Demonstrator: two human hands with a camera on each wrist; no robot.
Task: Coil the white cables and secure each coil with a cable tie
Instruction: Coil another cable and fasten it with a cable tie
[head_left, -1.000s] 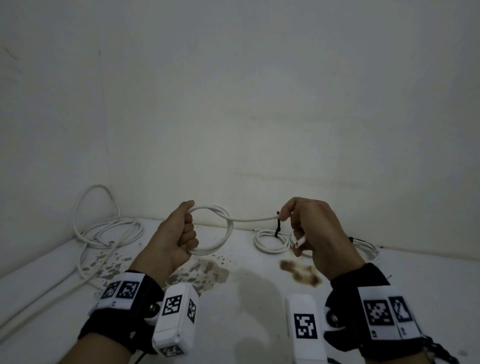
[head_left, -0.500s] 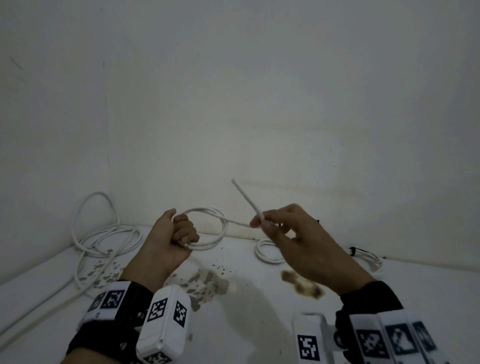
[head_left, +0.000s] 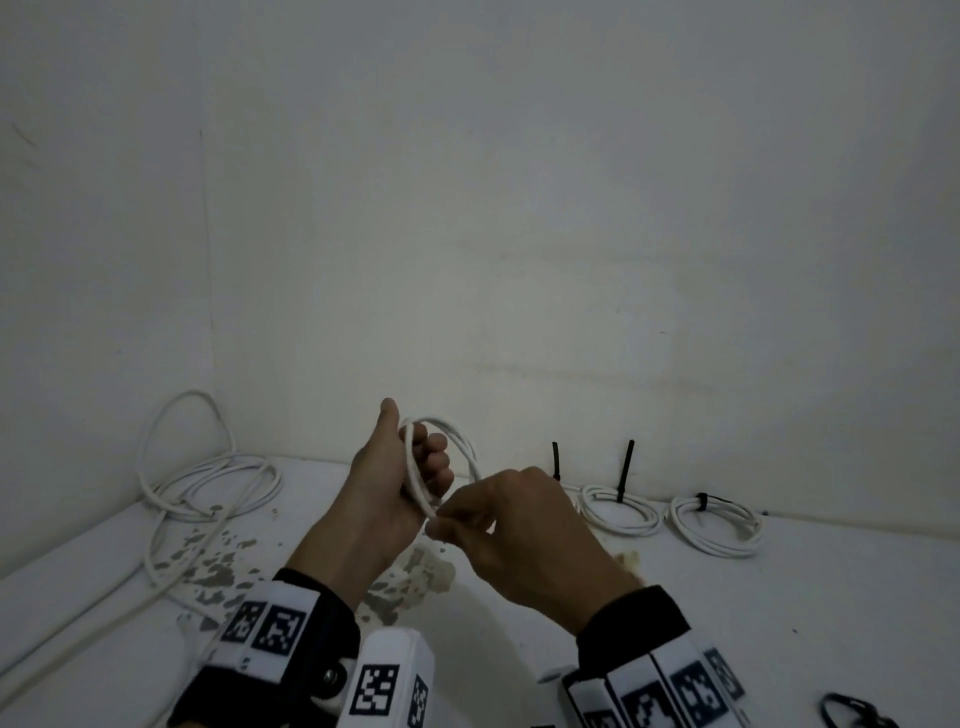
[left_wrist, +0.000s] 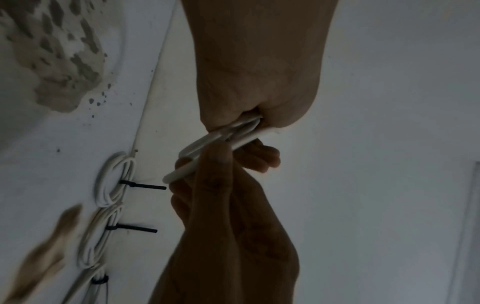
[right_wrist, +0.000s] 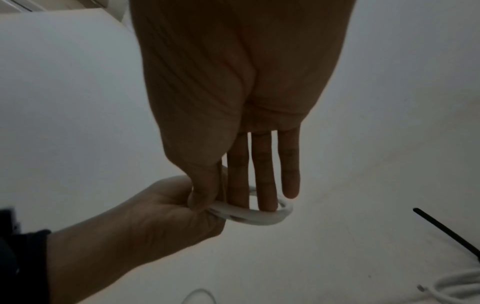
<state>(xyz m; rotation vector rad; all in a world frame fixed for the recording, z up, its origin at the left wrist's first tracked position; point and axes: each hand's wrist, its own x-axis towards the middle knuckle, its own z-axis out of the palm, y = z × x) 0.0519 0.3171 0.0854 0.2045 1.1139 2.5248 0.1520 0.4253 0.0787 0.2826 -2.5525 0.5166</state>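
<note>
Two hands meet over the table (head_left: 779, 597), the right hand (head_left: 519, 530) hiding the near part of the white cable coil (head_left: 457, 441). The left hand (head_left: 395, 483) grips the coil, fingers (head_left: 436, 462) curled through its loops; the right thumb and forefinger pinch its lower end, the other fingers straight. Three tied coils (head_left: 717, 525) lie far right by the wall, loose cable (head_left: 208, 483) far left. Dim wrist views blur detail.

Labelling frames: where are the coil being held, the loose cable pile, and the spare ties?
held coil (head_left: 464, 446), head view, top arc.
loose cable pile (head_left: 218, 480), head view, middle loops.
spare ties (head_left: 852, 713), head view, dark loop.
</note>
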